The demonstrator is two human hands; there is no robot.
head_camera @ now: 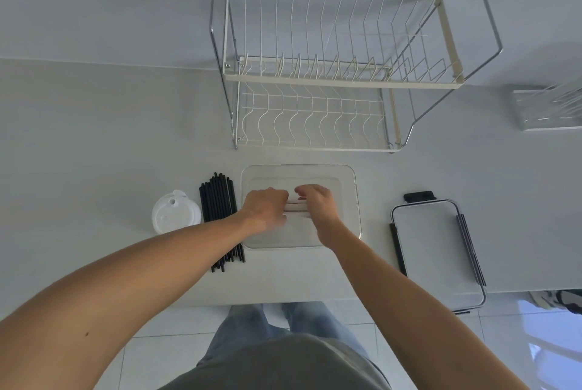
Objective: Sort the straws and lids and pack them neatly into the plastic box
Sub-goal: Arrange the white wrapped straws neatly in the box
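A clear plastic box (348,188) sits on the white counter in front of me. Both my hands are inside it. My left hand (266,208) and my right hand (316,202) each grip one end of a small bundle of white straws (296,207) lying crosswise in the box. A bundle of black straws (219,200) lies just left of the box, partly under my left forearm. Further left sits a stack of white cup lids (175,213).
The box's lid (436,248), with black clips, lies to the right near the counter's front edge. A two-tier wire dish rack (333,74) stands behind the box. A metal wire holder (548,109) sits at the far right.
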